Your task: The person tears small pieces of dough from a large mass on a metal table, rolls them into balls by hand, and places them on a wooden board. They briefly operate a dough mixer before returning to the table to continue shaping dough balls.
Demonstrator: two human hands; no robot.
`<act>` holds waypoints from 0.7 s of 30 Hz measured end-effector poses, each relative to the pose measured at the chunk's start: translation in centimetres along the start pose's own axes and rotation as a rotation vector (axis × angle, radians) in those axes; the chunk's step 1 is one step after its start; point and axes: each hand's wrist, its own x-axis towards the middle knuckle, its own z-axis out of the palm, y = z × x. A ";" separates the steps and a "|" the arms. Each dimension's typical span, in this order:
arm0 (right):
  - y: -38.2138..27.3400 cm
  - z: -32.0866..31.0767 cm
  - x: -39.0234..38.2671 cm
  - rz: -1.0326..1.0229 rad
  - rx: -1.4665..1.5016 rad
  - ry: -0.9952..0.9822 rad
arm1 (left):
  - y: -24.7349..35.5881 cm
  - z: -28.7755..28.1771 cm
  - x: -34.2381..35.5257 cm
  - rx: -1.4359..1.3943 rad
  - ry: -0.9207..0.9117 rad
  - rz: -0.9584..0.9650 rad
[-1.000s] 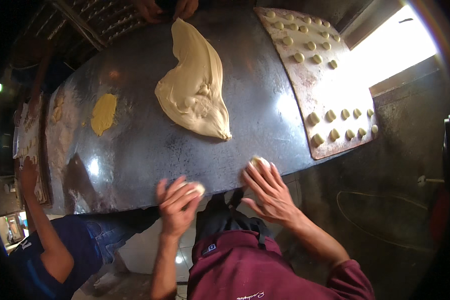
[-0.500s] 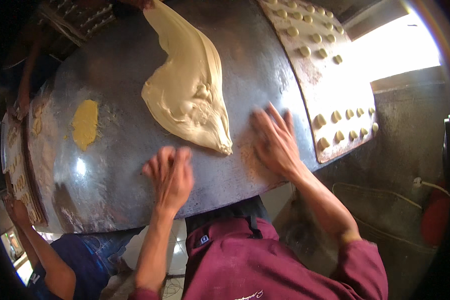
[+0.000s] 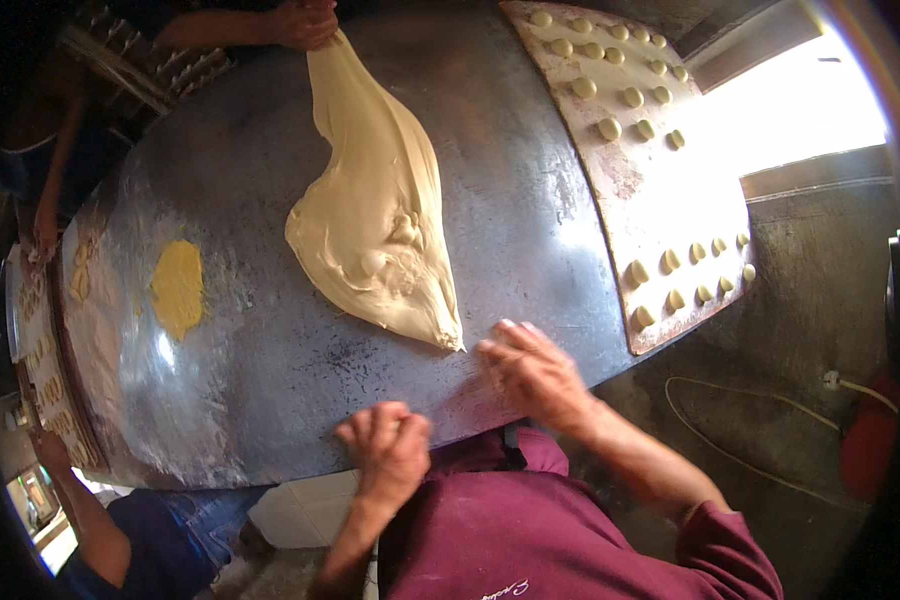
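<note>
A large slab of pale, smooth dough (image 3: 380, 220) stretches across the dark metal tabletop (image 3: 510, 190), tapering to a point toward me. Another person's hand (image 3: 308, 24) grips its far narrow end. My right hand (image 3: 538, 378) is just right of the near tip, apart from it, with fingers extended and nothing visible in them. By the table's near edge, my left hand (image 3: 388, 448) is loosely bent, its fingers slightly apart; I see nothing held. A patch of yellow, fat-like paste (image 3: 178, 290) is smeared on the table's left part.
At right, a board (image 3: 620, 180) carries rows of small round dough pieces (image 3: 638, 272). Further trays of pieces (image 3: 45, 350) line the left edge. A co-worker's arm (image 3: 90, 530) is at lower left, another's hand (image 3: 45, 235) above it. A cable (image 3: 760, 400) trails at right.
Both my hands have moved toward the table's near edge, the right one also inward. More of the other person's hand and arm shows at the dough's far end. The whole view has shifted slightly.
</note>
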 end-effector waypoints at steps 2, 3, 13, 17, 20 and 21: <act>1.9 -1.6 1.4 -0.118 -0.114 0.298 | -1.9 -0.7 0.8 0.094 -0.014 -0.116; 2.1 -2.4 2.9 0.045 -0.109 0.261 | -2.6 -0.5 2.3 0.130 0.051 -0.174; 5.2 1.9 4.2 0.033 -0.031 0.478 | -3.1 0.0 2.9 0.146 0.134 -0.270; 6.1 2.1 2.5 0.342 0.116 0.602 | -2.9 0.0 2.7 0.084 0.113 -0.228; 4.0 0.2 0.3 0.561 0.622 0.994 | -3.1 -0.4 3.0 0.206 0.165 -0.196; 2.8 -0.1 -0.4 0.531 0.716 0.928 | -2.6 -0.4 3.5 0.256 0.255 -0.202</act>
